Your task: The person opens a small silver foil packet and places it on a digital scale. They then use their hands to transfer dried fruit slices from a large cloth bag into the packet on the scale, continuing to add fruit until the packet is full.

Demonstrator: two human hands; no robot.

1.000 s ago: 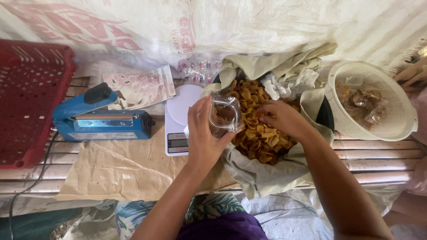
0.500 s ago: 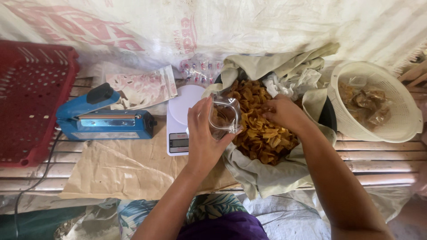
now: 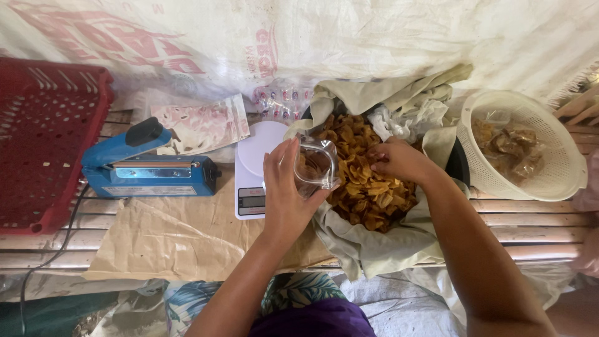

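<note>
My left hand [image 3: 284, 193] holds a clear plastic bag [image 3: 316, 163] open, with a few brown chips inside, just left of a cloth-lined bowl. A heap of golden-brown fried chips [image 3: 365, 178] fills the bowl, wrapped in beige cloth [image 3: 380, 249]. My right hand [image 3: 399, 161] rests on the chip heap, fingers closed on some chips. A white digital scale [image 3: 253, 168] lies on the table right beside the left hand.
A blue heat sealer [image 3: 146, 168] sits left of the scale, with a cord running down. A red plastic crate [image 3: 47, 137] is at far left. A white perforated basket [image 3: 524, 146] with filled bags stands at right. Printed pouches [image 3: 203, 125] lie behind, brown paper [image 3: 175, 240] in front.
My right hand has shifted slightly right over the chip heap. The left hand keeps holding the bag in nearly the same place. A hand seen at the far right edge is out of view.
</note>
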